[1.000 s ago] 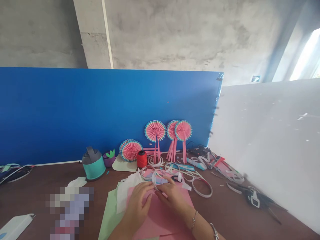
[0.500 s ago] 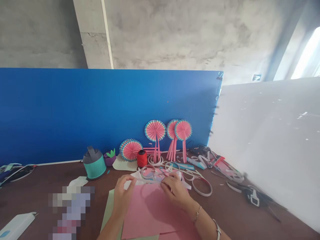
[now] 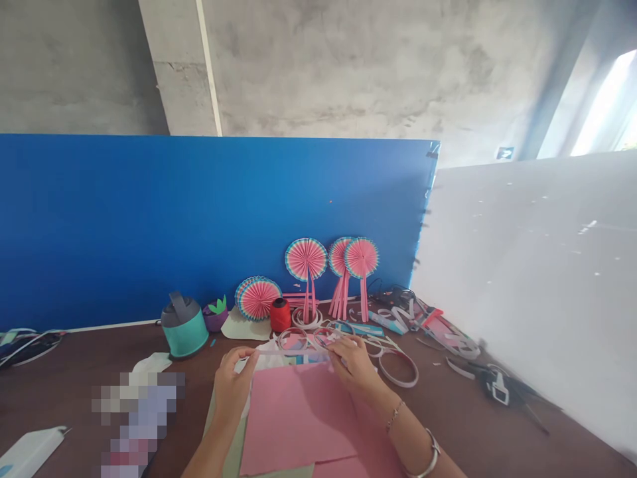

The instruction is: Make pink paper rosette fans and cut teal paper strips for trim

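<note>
A thin whitish strip [image 3: 293, 353], which looks like tape, is stretched between my two hands just above the far edge of a pink paper sheet [image 3: 298, 418]. My left hand [image 3: 235, 375] pinches its left end between thumb and finger. At the other end, my right hand [image 3: 354, 365] has its fingers closed on the strip; a bracelet and a bangle circle that wrist. More pink paper lies under the sheet, with pale green paper [image 3: 231, 458] below. Several tape rolls [image 3: 399, 368] lie loose beyond my right hand.
Pink pleated paper fans [image 3: 306, 259] lean against the blue partition [image 3: 199, 219]. Nearby stand a red thread spool [image 3: 280, 315], a purple pot [image 3: 215, 320] and a teal container [image 3: 184, 330]. Cables and a buckled strap [image 3: 499, 388] lie right; a white device [image 3: 34, 451] sits at left.
My hands have moved slightly apart, and the strip between them is straighter and longer. The view has shifted a little, while the pink sheet stays in place.
</note>
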Demonstrator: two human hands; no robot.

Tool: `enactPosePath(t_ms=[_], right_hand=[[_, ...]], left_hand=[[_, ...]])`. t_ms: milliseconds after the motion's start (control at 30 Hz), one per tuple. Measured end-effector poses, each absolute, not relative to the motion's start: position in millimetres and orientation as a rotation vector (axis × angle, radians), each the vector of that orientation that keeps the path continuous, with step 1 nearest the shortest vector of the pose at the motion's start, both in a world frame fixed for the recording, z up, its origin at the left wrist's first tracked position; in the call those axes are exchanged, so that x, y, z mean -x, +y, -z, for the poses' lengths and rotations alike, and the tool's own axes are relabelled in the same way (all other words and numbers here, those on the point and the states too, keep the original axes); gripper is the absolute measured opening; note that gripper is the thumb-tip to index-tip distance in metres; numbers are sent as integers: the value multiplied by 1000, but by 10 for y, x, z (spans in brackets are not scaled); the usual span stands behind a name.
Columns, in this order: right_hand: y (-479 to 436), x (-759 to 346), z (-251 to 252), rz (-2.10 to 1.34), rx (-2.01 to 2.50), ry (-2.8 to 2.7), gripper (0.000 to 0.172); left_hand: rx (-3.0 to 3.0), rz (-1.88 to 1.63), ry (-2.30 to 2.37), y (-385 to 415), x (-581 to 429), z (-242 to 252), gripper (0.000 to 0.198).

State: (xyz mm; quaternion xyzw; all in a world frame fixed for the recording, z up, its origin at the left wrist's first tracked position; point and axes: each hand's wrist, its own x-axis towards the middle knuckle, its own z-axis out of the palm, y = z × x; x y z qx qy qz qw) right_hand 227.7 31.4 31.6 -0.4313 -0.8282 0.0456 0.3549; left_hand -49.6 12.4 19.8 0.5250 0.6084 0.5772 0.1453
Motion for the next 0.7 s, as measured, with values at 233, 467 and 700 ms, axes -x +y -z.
enactPosePath(t_ms=[233,467,700], right_hand=[[320,-2313,-349,-91,1175,-2143,26],[330,-2346,-354,-84,1195,-2122,26],[374,-2395,-304,-67,1242,-2065,27]], left_hand=[[-1433,-1647,1790,156,574,-164,36],[-1403,-1648,1792,170,634,-137,37],[-1510,-1656,1793,167,609,-142,37]])
